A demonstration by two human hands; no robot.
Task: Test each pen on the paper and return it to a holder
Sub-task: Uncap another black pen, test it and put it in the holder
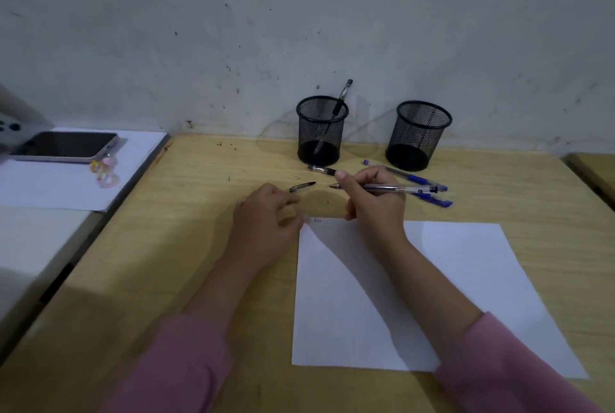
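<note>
My right hand (372, 199) grips an uncapped clear pen (399, 188), tip pointing left, above the far edge of the white paper (466, 279). A small mark sits at the sheet's top left corner. My left hand (266, 216) holds a pen cap (302, 187) in its fingertips, close to the pen's tip. Two black mesh holders stand by the wall: the left holder (321, 129) has one black pen (339, 103) in it, and the right holder (417, 134) looks empty. Another black pen (322, 169) and two blue pens (429, 193) lie on the desk beside them.
The wooden desk (199, 246) meets a grey wall behind the holders. To the left, on a separate white surface, lie a phone (65, 145) and a small pink charm (104, 170). Another desk's corner (592, 169) shows at the right.
</note>
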